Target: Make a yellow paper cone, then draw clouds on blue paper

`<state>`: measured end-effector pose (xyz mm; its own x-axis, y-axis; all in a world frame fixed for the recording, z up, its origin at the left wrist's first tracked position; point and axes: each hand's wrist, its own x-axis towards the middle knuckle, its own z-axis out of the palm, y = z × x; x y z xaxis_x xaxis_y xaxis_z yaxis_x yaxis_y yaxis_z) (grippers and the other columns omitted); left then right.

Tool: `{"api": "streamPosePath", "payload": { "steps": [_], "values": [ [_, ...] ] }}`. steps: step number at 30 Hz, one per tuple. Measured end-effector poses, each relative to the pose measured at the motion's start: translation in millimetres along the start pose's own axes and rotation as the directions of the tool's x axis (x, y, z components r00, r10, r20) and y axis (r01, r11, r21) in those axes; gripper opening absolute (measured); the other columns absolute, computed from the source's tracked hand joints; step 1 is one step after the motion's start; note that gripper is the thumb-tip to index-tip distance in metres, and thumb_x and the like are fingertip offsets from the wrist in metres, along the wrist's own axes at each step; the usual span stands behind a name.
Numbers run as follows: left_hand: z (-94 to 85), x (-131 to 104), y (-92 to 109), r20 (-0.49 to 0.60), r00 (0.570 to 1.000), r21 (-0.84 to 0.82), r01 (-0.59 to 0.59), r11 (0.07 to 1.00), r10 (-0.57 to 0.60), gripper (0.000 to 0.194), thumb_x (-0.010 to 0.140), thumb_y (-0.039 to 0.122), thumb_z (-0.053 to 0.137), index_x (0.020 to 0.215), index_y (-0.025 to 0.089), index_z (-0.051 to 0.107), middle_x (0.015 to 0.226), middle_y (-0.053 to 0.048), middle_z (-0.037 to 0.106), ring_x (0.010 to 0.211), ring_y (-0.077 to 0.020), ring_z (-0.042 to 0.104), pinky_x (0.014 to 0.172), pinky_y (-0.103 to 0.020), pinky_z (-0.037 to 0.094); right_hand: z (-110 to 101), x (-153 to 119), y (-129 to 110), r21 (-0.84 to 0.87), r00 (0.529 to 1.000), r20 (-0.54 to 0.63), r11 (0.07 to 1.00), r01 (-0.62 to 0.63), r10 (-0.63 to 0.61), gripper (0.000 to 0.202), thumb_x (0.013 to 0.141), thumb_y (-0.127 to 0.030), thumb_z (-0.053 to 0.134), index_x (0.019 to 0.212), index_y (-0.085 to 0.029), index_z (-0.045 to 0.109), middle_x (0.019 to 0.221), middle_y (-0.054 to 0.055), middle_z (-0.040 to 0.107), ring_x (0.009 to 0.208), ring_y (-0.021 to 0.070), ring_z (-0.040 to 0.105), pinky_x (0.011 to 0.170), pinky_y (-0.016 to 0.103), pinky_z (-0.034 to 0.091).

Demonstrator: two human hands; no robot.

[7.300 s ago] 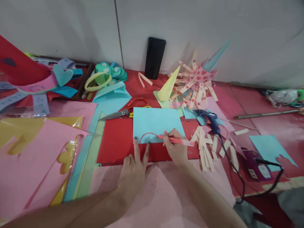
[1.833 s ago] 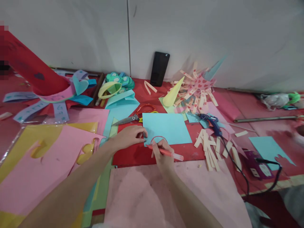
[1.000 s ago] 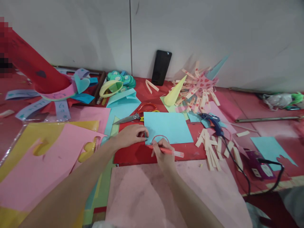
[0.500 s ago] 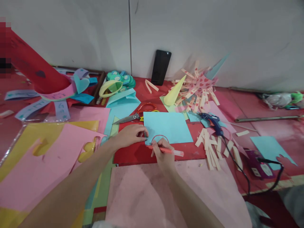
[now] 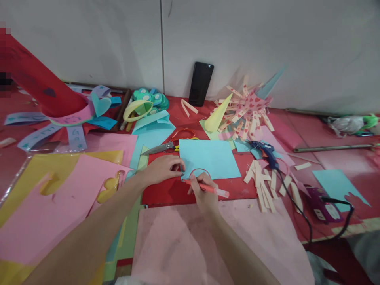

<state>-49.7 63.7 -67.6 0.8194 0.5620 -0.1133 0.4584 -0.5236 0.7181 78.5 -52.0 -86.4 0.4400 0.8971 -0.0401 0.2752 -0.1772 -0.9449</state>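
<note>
A sheet of light blue paper [image 5: 212,154] lies on a red sheet [image 5: 166,192], with a red curved line drawn at its lower edge. My right hand [image 5: 206,190] is closed around a red marker [image 5: 218,191], its tip at the paper's lower left edge. My left hand [image 5: 163,170] holds the same sheet at its lower left corner, thumb and fingertips curled together on the edge. Just beyond that hand lie scissors [image 5: 162,148] with red and yellow handles, partly under the blue paper.
A glue gun [image 5: 265,152] with a cord lies right, near several cream paper strips [image 5: 261,186] and a purple power box [image 5: 323,206]. A phone [image 5: 202,84] leans on the wall. Paper hats [image 5: 68,114] and cones [image 5: 218,114] stand behind; pink sheets [image 5: 68,198] lie left.
The marker tip has shifted very slightly left and up along the blue paper's lower edge. My left hand stays in place.
</note>
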Motion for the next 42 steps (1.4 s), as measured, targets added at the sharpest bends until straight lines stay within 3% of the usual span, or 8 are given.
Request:
{"api": "streamPosePath", "payload": {
  "steps": [9,27,42],
  "values": [
    [-0.8,-0.9,-0.5,0.001,1.000,-0.001,0.004,1.000,-0.004,0.014,0.078,0.031,0.051,0.079,0.018,0.058,0.070,0.002,0.053,0.064,-0.0112,0.047,0.056,-0.022,0.031,-0.4,-2.1,-0.7,0.011,0.998,-0.052,1.000,0.018,-0.017,0.031,0.077,-0.034,0.052,0.053,-0.021,0.037,0.039,-0.006,0.048,0.037,0.0087,0.043,0.043,0.020,0.034],
    [-1.7,-1.6,2.0,0.002,1.000,0.005,0.010,1.000,-0.010,0.012,0.076,0.028,0.051,0.079,0.019,0.058,0.068,0.002,0.053,0.063,-0.0110,0.047,0.055,-0.022,0.031,-0.6,-2.3,-0.1,-0.038,0.999,-0.012,0.998,0.046,-0.047,0.030,0.077,-0.030,0.052,0.051,-0.021,0.039,0.041,-0.005,0.051,0.040,0.0089,0.046,0.046,0.021,0.036],
    [-0.9,-0.6,-0.4,0.000,1.000,0.008,-0.016,1.000,0.016,0.015,0.078,0.031,0.049,0.079,0.018,0.058,0.069,0.002,0.054,0.064,-0.0116,0.047,0.057,-0.022,0.031,-1.4,-1.8,2.0,-0.008,1.000,0.000,1.000,-0.016,0.016,0.030,0.077,-0.031,0.051,0.052,-0.021,0.038,0.039,-0.006,0.052,0.039,0.0103,0.048,0.047,0.022,0.036]
  ]
}}
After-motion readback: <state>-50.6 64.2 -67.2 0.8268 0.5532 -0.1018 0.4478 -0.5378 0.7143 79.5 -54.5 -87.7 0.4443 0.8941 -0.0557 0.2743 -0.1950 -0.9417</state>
